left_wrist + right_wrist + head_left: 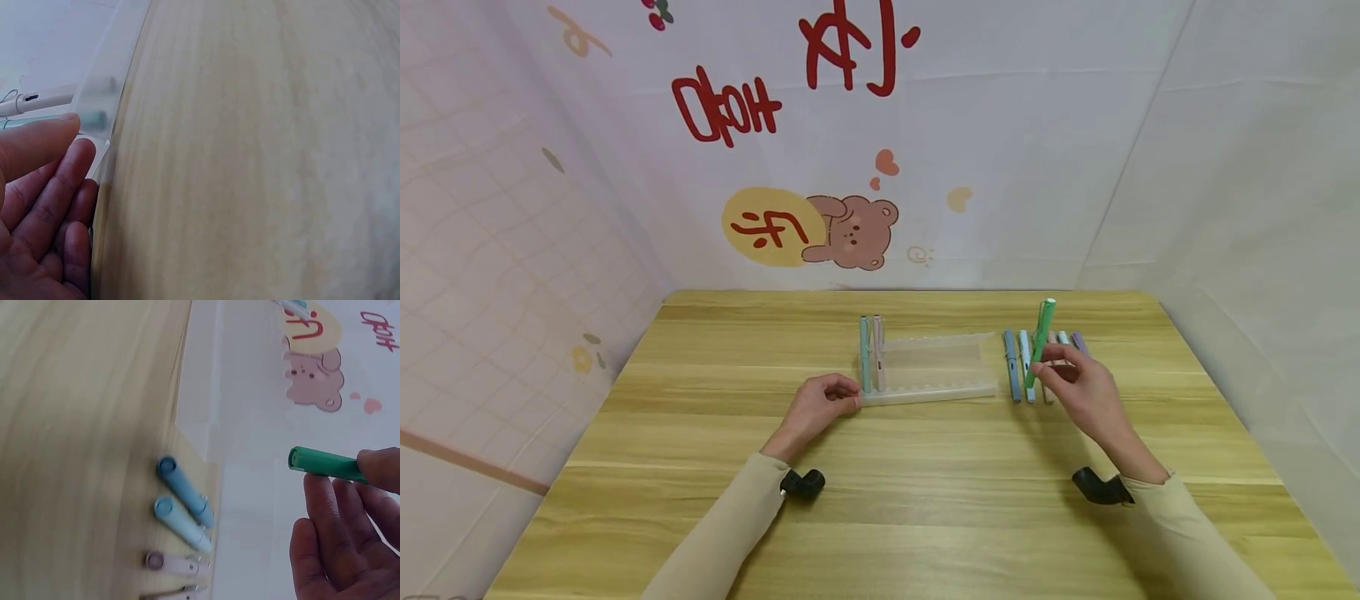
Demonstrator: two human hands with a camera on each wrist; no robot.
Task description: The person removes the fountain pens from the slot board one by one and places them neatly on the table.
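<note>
A green pen (1041, 343) stands nearly upright in the grip of my right hand (1086, 392), pinched between thumb and fingers around its lower half. Its lower end (309, 460) points out past my fingertips in the right wrist view. My left hand (822, 408) holds the left front corner of a clear pen rack (936, 394), thumb at the edge and fingers beside it in the left wrist view. Two pens sit side by side in the rack's left slots: a teal pen (865, 354) and a pale pink pen (880, 354).
Right of the rack, several pens lie in a row on the wooden table (940, 500), among them a dark blue pen (1012, 367), a light blue pen (1025, 362) and a purple pen (1078, 342). A white printed backdrop (1000, 125) rises behind the table's far edge.
</note>
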